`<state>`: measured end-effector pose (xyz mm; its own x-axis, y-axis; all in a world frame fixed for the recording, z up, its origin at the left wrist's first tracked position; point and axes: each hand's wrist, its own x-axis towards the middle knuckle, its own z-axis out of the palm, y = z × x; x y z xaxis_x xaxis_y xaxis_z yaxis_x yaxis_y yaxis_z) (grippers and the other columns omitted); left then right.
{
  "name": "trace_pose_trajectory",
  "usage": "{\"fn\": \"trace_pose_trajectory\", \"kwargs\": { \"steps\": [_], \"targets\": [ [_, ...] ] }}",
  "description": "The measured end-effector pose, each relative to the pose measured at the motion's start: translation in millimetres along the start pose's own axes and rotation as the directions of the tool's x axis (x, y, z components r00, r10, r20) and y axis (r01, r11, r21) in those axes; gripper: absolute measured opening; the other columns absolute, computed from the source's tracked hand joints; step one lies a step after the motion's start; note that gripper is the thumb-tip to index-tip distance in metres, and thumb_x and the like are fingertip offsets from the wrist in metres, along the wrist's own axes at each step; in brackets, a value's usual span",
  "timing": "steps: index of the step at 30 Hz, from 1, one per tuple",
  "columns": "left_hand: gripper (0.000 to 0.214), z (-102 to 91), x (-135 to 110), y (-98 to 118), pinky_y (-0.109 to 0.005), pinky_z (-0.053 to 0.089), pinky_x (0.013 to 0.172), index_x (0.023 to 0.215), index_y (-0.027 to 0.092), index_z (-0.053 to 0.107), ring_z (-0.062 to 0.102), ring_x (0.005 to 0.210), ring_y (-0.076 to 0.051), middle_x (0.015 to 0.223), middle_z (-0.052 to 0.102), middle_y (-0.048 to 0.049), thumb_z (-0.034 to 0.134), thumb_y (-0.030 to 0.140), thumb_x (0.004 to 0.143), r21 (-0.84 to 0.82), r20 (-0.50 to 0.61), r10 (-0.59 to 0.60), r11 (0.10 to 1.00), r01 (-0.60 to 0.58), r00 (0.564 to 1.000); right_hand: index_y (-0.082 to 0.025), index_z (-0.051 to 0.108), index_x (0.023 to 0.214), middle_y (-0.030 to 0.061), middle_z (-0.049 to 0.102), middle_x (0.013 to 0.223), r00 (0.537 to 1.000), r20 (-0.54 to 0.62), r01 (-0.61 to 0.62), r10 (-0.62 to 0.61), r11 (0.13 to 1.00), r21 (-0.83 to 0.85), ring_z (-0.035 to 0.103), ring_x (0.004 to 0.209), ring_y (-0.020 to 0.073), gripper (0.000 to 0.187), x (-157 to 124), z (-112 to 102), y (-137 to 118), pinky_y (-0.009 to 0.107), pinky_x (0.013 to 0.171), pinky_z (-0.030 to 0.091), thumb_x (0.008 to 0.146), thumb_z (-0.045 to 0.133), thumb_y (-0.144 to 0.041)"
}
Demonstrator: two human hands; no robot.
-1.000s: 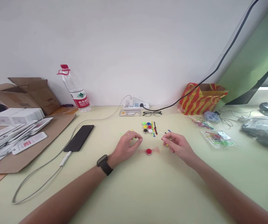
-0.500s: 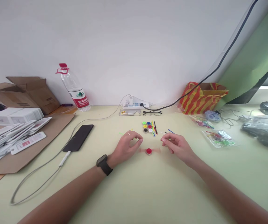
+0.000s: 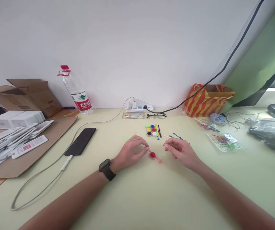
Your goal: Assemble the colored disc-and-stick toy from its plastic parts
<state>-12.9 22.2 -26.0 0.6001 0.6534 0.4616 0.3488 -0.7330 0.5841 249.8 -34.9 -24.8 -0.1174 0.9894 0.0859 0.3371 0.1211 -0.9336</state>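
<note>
A small red round piece with a thin red stick through it (image 3: pixel 153 155) lies on the pale green table between my hands. My left hand (image 3: pixel 130 151), with a black watch on the wrist, rests just left of it, fingers curled, fingertips touching the stick's end. My right hand (image 3: pixel 180 151) rests to the right with curled fingers, not touching the red piece; I cannot make out anything in it. Several coloured round pieces and sticks (image 3: pixel 153 130) lie just beyond. Thin blue and green sticks (image 3: pixel 177 136) lie behind my right hand.
A black phone (image 3: pixel 80 141) with a cable lies at left, near cardboard boxes, white packets (image 3: pixel 12 134) and a water bottle (image 3: pixel 76 92). Glasses (image 3: pixel 156 116) and a power strip (image 3: pixel 139 108) sit by the wall. A striped bag (image 3: pixel 206 99) and plastic bags of parts (image 3: pixel 223 142) lie at right.
The red piece was blurred, its stick lying across; now it is sharp with the stick pointing diagonally. My left fingertips have come closer to it. My right hand shifted slightly left.
</note>
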Motion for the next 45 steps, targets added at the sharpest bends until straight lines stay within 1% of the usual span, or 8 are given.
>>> {"fn": "trace_pose_trajectory", "kwargs": {
  "steps": [12,16,20,23,27,33,41,45],
  "targets": [
    [0.01,2.5,-1,-4,-0.036,0.05,0.092,0.096,0.025,0.071,0.065,0.096,-0.02,0.096,0.074,-0.0025,0.061,0.026,0.1,0.031,-0.036,-0.02,0.999,0.021,0.999,-0.021,0.07,0.093,0.005,0.068,0.082,0.998,-0.018,0.059,-0.059,0.998,-0.029,0.055,0.067,0.0172,0.033,0,0,3,0.03,0.057,0.044,0.097,0.061,-0.053],
    [0.011,-5.6,3,-18,-0.035,0.05,0.087,0.094,0.024,0.07,0.065,0.096,-0.021,0.095,0.074,-0.0022,0.06,0.027,0.099,0.139,-0.19,-0.113,0.98,0.14,0.975,-0.022,0.069,0.092,0.0045,0.068,0.081,0.982,-0.118,0.128,-0.146,0.981,-0.145,0.059,0.071,0.0195,0.026,3,-4,9,0.033,0.062,0.047,0.098,0.06,-0.046],
    [0.013,-22.1,8,-43,-0.035,0.049,0.081,0.091,0.024,0.069,0.064,0.094,-0.022,0.095,0.075,-0.0019,0.059,0.029,0.096,0.207,-0.346,-0.254,0.918,0.338,0.903,-0.024,0.07,0.09,0.0063,0.073,0.089,0.912,-0.251,0.215,-0.324,0.9,-0.38,0.062,0.083,0.0238,0.018,10,-16,17,0.038,0.074,0.05,0.097,0.06,-0.038],
    [0.008,-30.7,9,-55,-0.036,0.048,0.079,0.088,0.024,0.07,0.063,0.092,-0.024,0.09,0.073,-0.0015,0.062,0.027,0.088,0.275,-0.289,-0.326,0.872,0.404,0.9,-0.025,0.07,0.089,0.0073,0.076,0.093,0.867,-0.295,0.236,-0.402,0.852,-0.467,0.063,0.088,0.026,0.017,16,-29,24,0.041,0.079,0.051,0.097,0.059,-0.036],
    [0.012,-33.1,8,-58,-0.038,0.048,0.082,0.086,0.024,0.071,0.062,0.096,-0.026,0.094,0.074,-0.0018,0.061,0.022,0.081,0.313,-0.17,-0.367,0.86,0.404,0.914,-0.025,0.07,0.09,0.0067,0.077,0.093,0.842,-0.355,0.184,-0.406,0.835,-0.518,0.062,0.084,0.0255,0.017,22,-50,35,0.041,0.077,0.051,0.097,0.06,-0.037],
    [0.026,-32.3,7,-59,-0.038,0.049,0.084,0.085,0.024,0.072,0.064,0.094,-0.025,0.09,0.074,-0.0019,0.053,0.011,0.073,0.309,-0.098,-0.35,0.879,0.363,0.931,-0.024,0.07,0.091,0.0062,0.077,0.091,0.881,-0.317,0.125,-0.35,0.82,-0.558,0.063,0.081,0.0248,0.018,26,-68,51,0.04,0.072,0.05,0.096,0.061,-0.039],
    [0.028,-32.0,6,-61,-0.038,0.05,0.085,0.092,0.024,0.072,0.064,0.093,-0.024,0.091,0.073,-0.0016,0.052,0.011,0.077,0.248,-0.051,-0.319,0.914,0.321,0.946,-0.025,0.07,0.093,0.0059,0.075,0.085,0.92,-0.179,0.197,-0.349,0.805,-0.56,0.065,0.085,0.0263,0.016,26,-61,54,0.039,0.07,0.05,0.097,0.059,-0.037],
    [0.036,-32.2,5,-59,-0.04,0.051,0.092,0.107,0.024,0.072,0.064,0.102,-0.025,0.105,0.072,-0.0032,0.055,0.014,0.078,0.239,-0.051,-0.284,0.927,0.288,0.958,-0.025,0.07,0.093,0.0066,0.074,0.085,0.916,-0.176,0.206,-0.361,0.799,-0.565,0.065,0.086,0.0269,0.017,25,-61,53,0.039,0.067,0.049,0.097,0.059,-0.037]
  ]
}}
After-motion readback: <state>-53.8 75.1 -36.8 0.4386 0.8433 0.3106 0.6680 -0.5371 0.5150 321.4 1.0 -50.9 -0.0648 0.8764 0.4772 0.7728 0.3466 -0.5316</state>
